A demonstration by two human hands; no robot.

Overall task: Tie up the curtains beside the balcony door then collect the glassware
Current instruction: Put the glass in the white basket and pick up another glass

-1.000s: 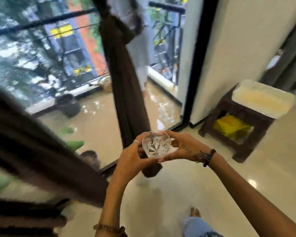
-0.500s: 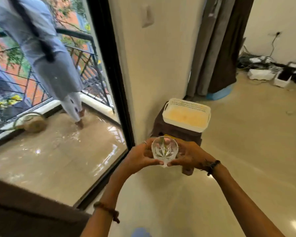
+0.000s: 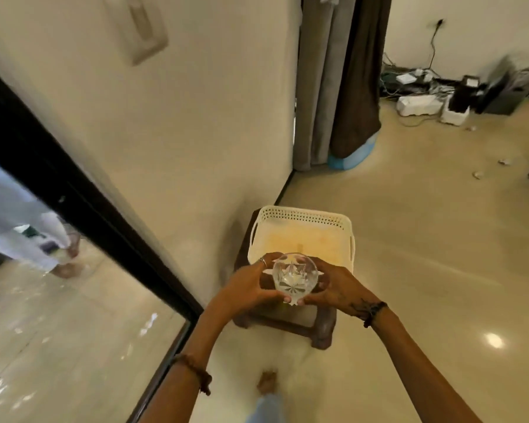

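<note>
A shiny pale floor (image 3: 425, 254) is seen across the room, and a cream wall (image 3: 211, 117) is seen on the left of it. A black door frame (image 3: 83, 193) is set slanting beside the wall, with glass below it. Grey and brown curtains (image 3: 339, 77) are hung down to the floor at the far end of the wall. A heap of wires and boxes (image 3: 434, 93) is piled on the floor at the far wall. A dark wooden stool (image 3: 290, 319) is stood on the floor close to the wall. A white basket (image 3: 300, 221) with small holes in its rim is set on the top of the stool. A clear cut glass (image 3: 293, 277) is held up in front of the near edge of the basket. The glass is gripped from one side by the left hand (image 3: 248, 285), with the fingers curled round it. It is gripped from the other side by the right hand (image 3: 339, 288) in the same way. A ring (image 3: 263, 261) is worn on the left hand, and bead bands are worn on both wrists.
</note>
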